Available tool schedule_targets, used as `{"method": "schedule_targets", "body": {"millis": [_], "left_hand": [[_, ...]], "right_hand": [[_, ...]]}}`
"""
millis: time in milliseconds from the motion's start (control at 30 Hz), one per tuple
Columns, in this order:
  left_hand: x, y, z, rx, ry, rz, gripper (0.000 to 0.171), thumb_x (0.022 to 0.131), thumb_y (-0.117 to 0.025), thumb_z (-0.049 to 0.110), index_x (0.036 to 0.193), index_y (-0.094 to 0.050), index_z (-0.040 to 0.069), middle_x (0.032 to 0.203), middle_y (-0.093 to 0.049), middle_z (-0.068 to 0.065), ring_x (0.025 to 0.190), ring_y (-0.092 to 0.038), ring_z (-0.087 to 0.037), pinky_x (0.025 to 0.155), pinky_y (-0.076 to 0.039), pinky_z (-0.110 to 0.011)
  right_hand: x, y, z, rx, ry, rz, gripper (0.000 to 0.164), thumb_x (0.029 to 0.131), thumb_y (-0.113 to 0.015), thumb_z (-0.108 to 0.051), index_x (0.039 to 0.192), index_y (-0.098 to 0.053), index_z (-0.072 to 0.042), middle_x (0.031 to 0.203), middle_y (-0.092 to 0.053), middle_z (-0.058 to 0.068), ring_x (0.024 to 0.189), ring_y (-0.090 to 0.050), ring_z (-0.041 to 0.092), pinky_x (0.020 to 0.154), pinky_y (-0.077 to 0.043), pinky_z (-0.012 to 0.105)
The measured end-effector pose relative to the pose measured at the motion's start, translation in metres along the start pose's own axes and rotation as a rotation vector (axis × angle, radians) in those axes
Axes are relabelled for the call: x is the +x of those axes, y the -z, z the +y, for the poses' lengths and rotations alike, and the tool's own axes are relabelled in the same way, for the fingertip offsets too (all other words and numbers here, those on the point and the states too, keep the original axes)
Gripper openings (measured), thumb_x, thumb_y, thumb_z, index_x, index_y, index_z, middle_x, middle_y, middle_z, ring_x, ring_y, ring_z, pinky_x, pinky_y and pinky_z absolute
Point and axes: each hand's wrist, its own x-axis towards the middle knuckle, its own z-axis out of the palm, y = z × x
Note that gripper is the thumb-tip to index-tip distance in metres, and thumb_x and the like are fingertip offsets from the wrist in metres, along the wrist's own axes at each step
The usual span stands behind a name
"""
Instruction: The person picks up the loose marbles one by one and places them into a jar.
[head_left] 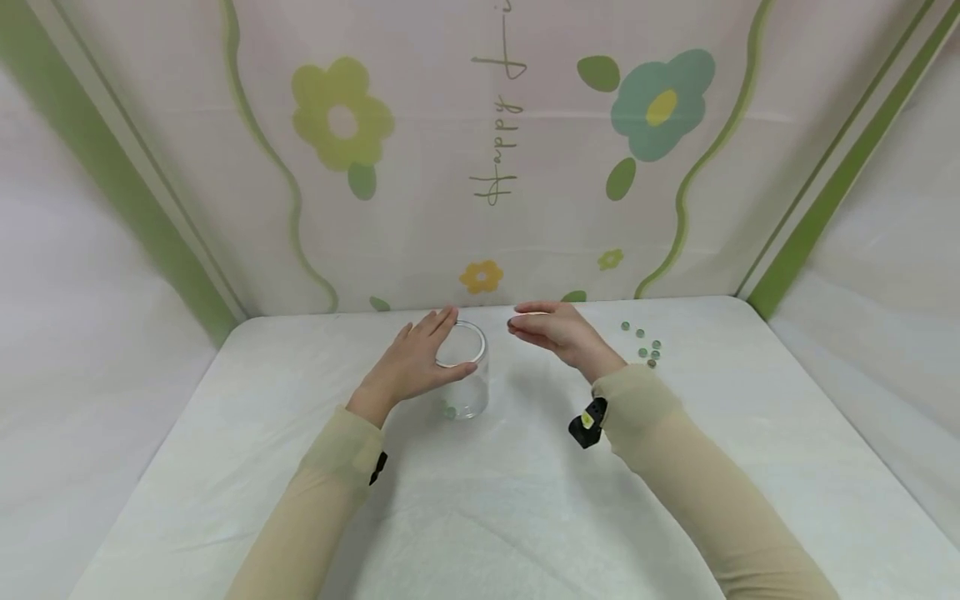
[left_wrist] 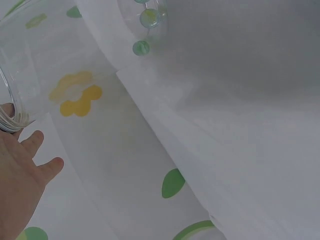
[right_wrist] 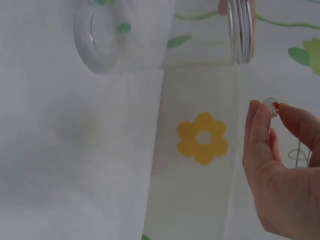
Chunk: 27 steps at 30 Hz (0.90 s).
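A clear glass jar (head_left: 474,387) stands upright on the white-covered table, with a few greenish glass marbles (head_left: 450,412) at its bottom. My left hand (head_left: 416,358) holds the jar at its mouth, fingers along the far side of the rim and thumb across the near side. In the left wrist view, two fingertips (left_wrist: 52,167) stick out past the rim. To the right of the jar and about rim height, my right hand (head_left: 558,333) pinches one clear marble (right_wrist: 271,106) with a red streak between thumb and fingertips.
Several loose marbles (head_left: 642,352) lie on the table (head_left: 495,508) beyond and right of my right wrist. A flower-printed cloth (head_left: 420,242) hangs behind the table's back edge, and white side panels (head_left: 97,275) flank it.
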Motion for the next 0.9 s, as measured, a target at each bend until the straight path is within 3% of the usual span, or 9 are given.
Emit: {"method": "schedule_targets", "body": {"millis": [133, 367, 533, 900], "left_hand": [[0.0, 0.0, 0.0, 0.0, 0.0, -0.001, 0.092, 0.087, -0.046, 0.068, 0.155, -0.011, 0.017, 0.162, -0.013, 0.0, 0.15, -0.013, -0.026, 0.122, -0.011, -0.054], [-0.002, 0.0, 0.001, -0.012, -0.006, 0.013, 0.093, 0.087, -0.047, 0.068, 0.155, -0.012, 0.016, 0.162, -0.014, 0.0, 0.15, -0.013, -0.026, 0.121, -0.012, -0.055], [-0.002, 0.0, 0.0, -0.02, -0.01, 0.015, 0.092, 0.087, -0.047, 0.068, 0.155, -0.013, 0.015, 0.162, -0.015, 0.0, 0.15, -0.014, -0.026, 0.121, -0.012, -0.055], [-0.001, 0.0, 0.0, -0.011, -0.007, 0.016, 0.092, 0.087, -0.047, 0.068, 0.155, -0.013, 0.015, 0.162, -0.015, 0.0, 0.15, -0.015, -0.026, 0.121, -0.013, -0.055]], "right_hand": [[0.001, -0.022, -0.001, -0.058, 0.01, -0.034, 0.044, 0.093, -0.058, -0.004, 0.135, -0.048, 0.005, 0.099, -0.063, 0.004, 0.082, -0.065, 0.005, 0.105, -0.047, 0.035], [0.001, -0.045, 0.0, -0.107, 0.028, -0.075, 0.041, 0.092, -0.061, -0.006, 0.131, -0.052, 0.004, 0.098, -0.066, 0.005, 0.082, -0.065, 0.004, 0.096, -0.053, 0.029], [0.001, -0.05, 0.0, -0.107, 0.029, -0.067, 0.042, 0.091, -0.062, -0.006, 0.131, -0.052, 0.005, 0.094, -0.067, 0.003, 0.08, -0.065, 0.003, 0.09, -0.055, 0.025], [0.001, -0.046, -0.002, -0.126, 0.038, 0.013, 0.036, 0.09, -0.064, -0.007, 0.124, -0.057, 0.003, 0.1, -0.065, 0.007, 0.085, -0.066, 0.009, 0.098, -0.052, 0.033]]}}
